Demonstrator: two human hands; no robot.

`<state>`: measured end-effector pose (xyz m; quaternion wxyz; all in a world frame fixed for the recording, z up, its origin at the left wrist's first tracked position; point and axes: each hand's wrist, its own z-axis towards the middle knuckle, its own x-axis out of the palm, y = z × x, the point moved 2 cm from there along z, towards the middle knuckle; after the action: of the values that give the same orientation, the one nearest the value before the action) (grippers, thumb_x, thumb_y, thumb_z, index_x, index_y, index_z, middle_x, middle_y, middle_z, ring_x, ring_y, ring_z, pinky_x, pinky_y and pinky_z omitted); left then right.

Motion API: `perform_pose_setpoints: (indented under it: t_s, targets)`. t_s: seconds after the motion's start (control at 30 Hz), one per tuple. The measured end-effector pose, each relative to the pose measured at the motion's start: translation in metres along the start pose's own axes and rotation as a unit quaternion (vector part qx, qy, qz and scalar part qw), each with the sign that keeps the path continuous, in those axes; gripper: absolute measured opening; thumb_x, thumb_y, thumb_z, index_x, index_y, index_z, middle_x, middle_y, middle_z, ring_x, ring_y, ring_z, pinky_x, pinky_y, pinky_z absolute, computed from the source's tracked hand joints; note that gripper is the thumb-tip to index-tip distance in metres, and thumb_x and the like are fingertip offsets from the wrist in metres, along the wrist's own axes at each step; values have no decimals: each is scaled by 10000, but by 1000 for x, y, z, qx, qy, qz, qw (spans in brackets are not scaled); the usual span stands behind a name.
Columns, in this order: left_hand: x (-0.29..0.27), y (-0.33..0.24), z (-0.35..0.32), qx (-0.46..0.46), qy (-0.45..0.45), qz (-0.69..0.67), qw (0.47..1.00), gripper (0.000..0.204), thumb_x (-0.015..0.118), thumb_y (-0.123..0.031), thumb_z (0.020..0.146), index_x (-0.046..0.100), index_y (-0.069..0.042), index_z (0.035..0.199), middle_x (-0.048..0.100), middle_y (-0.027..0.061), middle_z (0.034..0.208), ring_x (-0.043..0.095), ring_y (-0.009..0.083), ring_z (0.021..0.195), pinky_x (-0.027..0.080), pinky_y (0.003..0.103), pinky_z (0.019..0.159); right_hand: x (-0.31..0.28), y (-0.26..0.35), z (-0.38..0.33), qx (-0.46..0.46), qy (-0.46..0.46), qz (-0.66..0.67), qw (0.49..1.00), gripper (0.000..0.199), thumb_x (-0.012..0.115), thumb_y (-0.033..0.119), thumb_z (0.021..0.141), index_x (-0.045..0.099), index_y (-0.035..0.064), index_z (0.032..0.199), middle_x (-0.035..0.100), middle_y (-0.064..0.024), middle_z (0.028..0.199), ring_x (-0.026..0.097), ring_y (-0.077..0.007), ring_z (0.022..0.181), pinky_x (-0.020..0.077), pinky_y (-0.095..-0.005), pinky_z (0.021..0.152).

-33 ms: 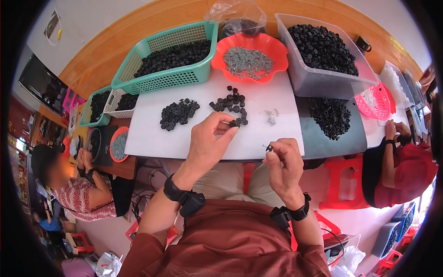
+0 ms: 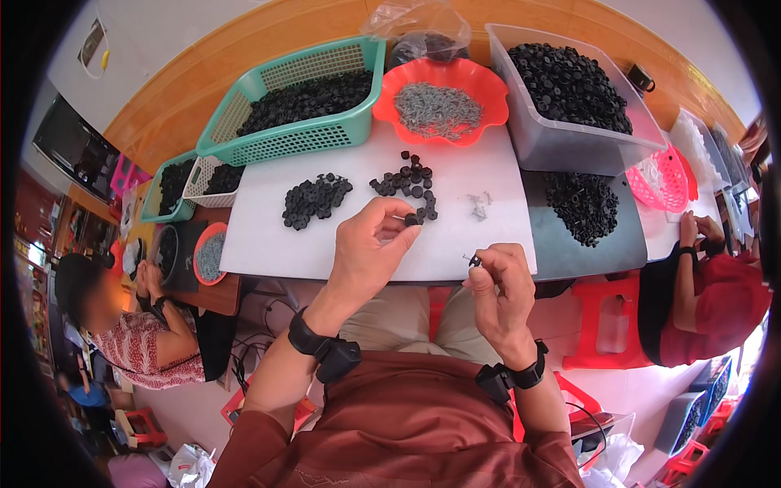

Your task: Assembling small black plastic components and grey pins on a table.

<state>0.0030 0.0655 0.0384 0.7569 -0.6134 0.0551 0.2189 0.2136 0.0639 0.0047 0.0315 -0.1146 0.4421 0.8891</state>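
My left hand [image 2: 370, 244] is over the white board [image 2: 260, 244], thumb and forefinger closed on a small round black plastic part [image 2: 412, 219]. Lower and to the right, at the board's front edge, my right hand [image 2: 502, 297] pinches a small black piece with a thin metal screw [image 2: 467, 257] sticking out of it. Just beyond my left hand lies a loose group of round black parts [image 2: 416, 192]. A denser heap of black pieces [image 2: 315, 200] sits left of it, some with metal tips showing. Several loose screws [image 2: 478, 205] lie on the right.
Along the back stand a green basket [image 2: 285, 145] of black parts, a red scalloped bowl [image 2: 495, 114] of screws and a clear bin [image 2: 569, 146] of black parts. More black pieces [image 2: 582, 207] lie on a dark mat at right. People sit at work on both sides.
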Motion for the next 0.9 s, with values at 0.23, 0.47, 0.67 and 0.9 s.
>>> perform_pose_setpoints:
  t_s: [0.23,0.47,0.67,0.9]
  targets:
    - [-2,13,-11,-30,18,-106,994,211,750,50,884,704,25,1089,713,52,994,670,82,864,560,223,786,3,2,0,-2,2,6,1000,210,702,-4,929,612,-12,1119,596,-121,991,582,-161,704,494,-271,627]
    - [-3,8,-16,-88,64,-243,964,230,703,-45,960,699,18,1181,733,80,1097,686,104,918,575,246,828,6,5,0,4,4,18,1000,203,692,-10,932,614,-10,1120,595,-121,988,576,-156,697,486,-271,614]
    - [-4,9,-20,-133,89,-336,928,209,671,-77,989,685,11,1178,722,115,1167,707,129,948,596,279,878,9,5,2,6,3,28,1000,187,691,-12,932,621,-12,1106,595,-119,983,572,-152,688,477,-270,608]
    - [-6,16,-24,-151,109,-423,887,188,680,-75,984,692,-15,1162,725,110,1147,711,146,959,603,293,866,12,10,3,7,5,36,999,184,691,-12,934,626,-10,1105,601,-112,987,576,-147,690,478,-270,611]
